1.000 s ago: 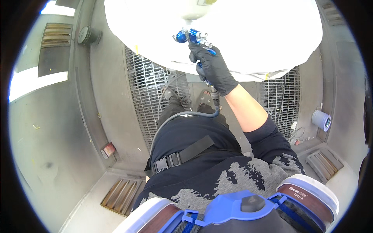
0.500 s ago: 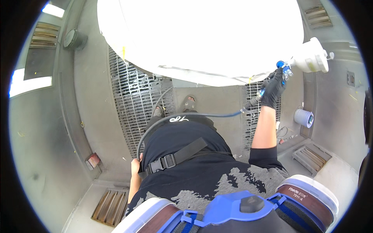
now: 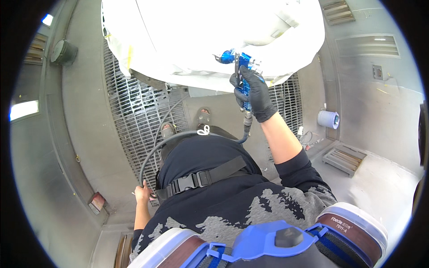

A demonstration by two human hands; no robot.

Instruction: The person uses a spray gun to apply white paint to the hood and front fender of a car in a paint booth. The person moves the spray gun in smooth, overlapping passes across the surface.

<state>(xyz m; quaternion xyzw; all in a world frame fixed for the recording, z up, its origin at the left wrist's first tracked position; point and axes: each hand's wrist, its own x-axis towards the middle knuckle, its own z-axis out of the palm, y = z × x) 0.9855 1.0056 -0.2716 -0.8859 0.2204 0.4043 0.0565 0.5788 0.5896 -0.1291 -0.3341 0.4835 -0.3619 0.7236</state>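
My right hand (image 3: 255,94), in a black glove, grips a blue spray gun (image 3: 243,62) by its handle. Its nozzle points left, over the near edge of a large, bright white curved surface (image 3: 178,40). The gun's pale paint cup (image 3: 282,24) is hard to make out against that white. A dark air hose (image 3: 178,135) runs from the base of the handle across the front of my body to my bare left hand (image 3: 142,193). The left fingers are closed around the hose beside my waist.
Metal floor grating (image 3: 127,107) runs under the white piece. A grey drum (image 3: 64,52) is at the left wall, and a pale bucket (image 3: 328,119) lies at the right. Slatted vents (image 3: 345,160) sit low along the walls. The hose loops near my sandals (image 3: 204,117).
My right hand has swung the spray gun leftward and turned it, so the nozzle faces left. The left hand stays on the hose, slightly lower. The whole view has shifted a little.
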